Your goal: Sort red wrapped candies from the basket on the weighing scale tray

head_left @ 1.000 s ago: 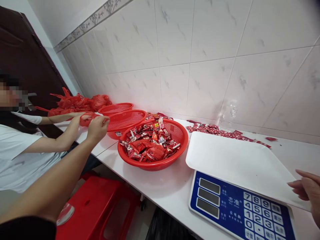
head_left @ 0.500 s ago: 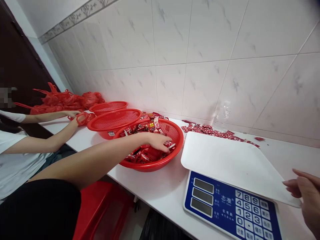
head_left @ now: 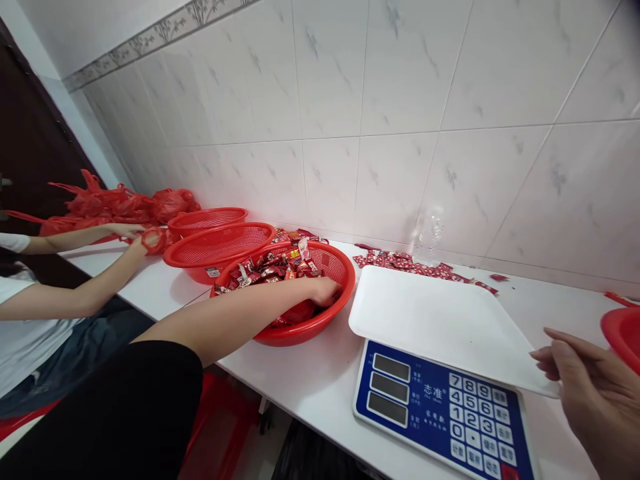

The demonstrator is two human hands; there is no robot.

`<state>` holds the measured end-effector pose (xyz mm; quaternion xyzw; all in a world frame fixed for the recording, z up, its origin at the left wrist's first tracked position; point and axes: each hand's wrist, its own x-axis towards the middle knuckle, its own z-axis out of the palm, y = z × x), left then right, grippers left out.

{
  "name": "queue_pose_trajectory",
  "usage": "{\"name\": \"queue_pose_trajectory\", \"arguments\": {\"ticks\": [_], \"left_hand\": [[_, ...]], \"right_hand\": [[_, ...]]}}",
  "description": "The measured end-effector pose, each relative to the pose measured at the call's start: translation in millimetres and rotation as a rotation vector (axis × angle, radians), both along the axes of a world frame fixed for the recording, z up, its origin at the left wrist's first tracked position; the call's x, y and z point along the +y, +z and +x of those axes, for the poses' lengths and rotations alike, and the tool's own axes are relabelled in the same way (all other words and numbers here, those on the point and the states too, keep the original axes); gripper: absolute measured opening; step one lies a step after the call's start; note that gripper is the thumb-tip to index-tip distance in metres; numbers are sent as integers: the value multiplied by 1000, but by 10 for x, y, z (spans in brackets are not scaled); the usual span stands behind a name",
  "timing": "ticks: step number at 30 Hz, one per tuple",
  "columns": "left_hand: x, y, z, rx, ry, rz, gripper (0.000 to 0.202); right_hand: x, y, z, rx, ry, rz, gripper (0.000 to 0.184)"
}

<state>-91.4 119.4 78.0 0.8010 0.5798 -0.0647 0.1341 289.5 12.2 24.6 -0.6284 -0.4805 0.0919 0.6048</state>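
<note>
My left hand [head_left: 327, 291] reaches down into a red mesh basket [head_left: 345, 280], its fingers out of sight against the far right inner wall. Small shiny red snack packets [head_left: 273, 267] with dark and white print fill that basket. On the table to its right stands a blue and white digital scale [head_left: 435, 407], topped by a white weighing tray [head_left: 430, 313]. My right hand [head_left: 590, 387] is at the tray's right corner, holding nothing, with its fingers apart; whether the fingertips touch the rim, I cannot tell.
Two more red baskets [head_left: 220, 247] stand to the left. Beyond them a co-worker's hands [head_left: 133, 233] handle a red plastic bag, near a heap of filled bags [head_left: 120, 203]. Loose red packets [head_left: 410, 261] and a clear bottle [head_left: 431, 233] lie along the tiled wall.
My left hand has sunk deeper among the packets, and its fingers are now hidden. The view has shifted right, bringing part of another red basket in at the right edge.
</note>
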Motion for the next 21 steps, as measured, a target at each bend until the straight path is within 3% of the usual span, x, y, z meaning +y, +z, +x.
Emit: {"name": "queue_pose_trajectory", "arguments": {"ticks": [3, 6, 10, 15, 18, 21], "left_hand": [[75, 119, -105, 30, 30, 47, 25], [167, 308, -294, 25, 117, 124, 35], [157, 433, -422, -1, 169, 65, 47], [47, 189, -219, -26, 23, -318, 89], [84, 6, -78, 80, 91, -234, 87], [154, -65, -14, 121, 103, -171, 73]], "right_hand": [[-4, 10, 10, 6, 3, -6, 35], [-5, 6, 16, -3, 7, -8, 36], [-14, -7, 36, 8, 11, -19, 35], [-8, -39, 45, 1, 20, -24, 33], [14, -58, 41, 16, 43, -20, 36], [36, -56, 38, 22, 60, -26, 39]]}}
